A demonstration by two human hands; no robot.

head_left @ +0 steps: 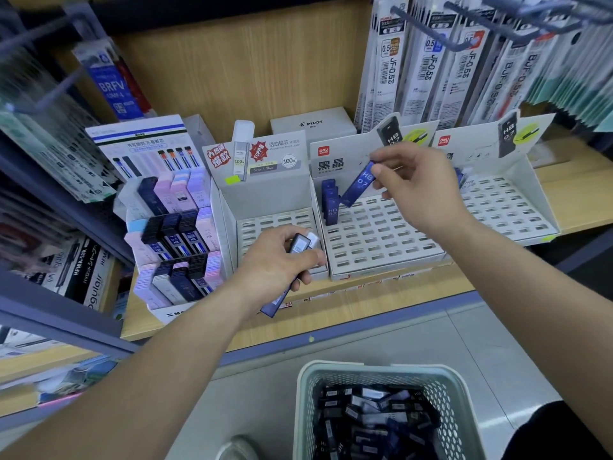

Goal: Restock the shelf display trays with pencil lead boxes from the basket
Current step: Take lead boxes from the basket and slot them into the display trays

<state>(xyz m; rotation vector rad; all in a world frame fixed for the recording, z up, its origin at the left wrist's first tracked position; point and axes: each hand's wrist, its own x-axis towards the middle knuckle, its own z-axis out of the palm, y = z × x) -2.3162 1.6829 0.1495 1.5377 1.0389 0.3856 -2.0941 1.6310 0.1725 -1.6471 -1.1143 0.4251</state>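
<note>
A blue pencil lead box [360, 184] marked HB 0.7 hangs tilted over the back-left corner of the middle display tray [381, 239], pinched by its upper end between the thumb and fingertips of the right hand [418, 185]; its lower end is just beside, perhaps touching, a short row of matching boxes [330, 202] standing upright in the tray's left-hand slots. Most of that slotted white tray's openings show bare, so the restock looks to be in its early going, with this box seemingly mid-placement. The left hand [282, 260] is lower down, in front of the neighbouring tray [265, 224] on the left, fingers curled round a small reserve of boxes [300, 244]; one blue box pokes out below the palm, and how many it holds cannot be told. A third tray [504, 207] stands to the right. On the floor below the wooden shelf [331, 305], a pale mesh basket [381, 366] is heaped with more dark-blue boxes [374, 416]. The next move, by the look of it, calls for righting the tilted box and seating its foot squarely in the next open slot beside the standing row, without toppling its neighbours; then a fresh box passed from left hand to right. Refill packs [431, 68] hang on hooks above; a stepped display of pastel and dark lead cases [175, 234] stands at the left.
</note>
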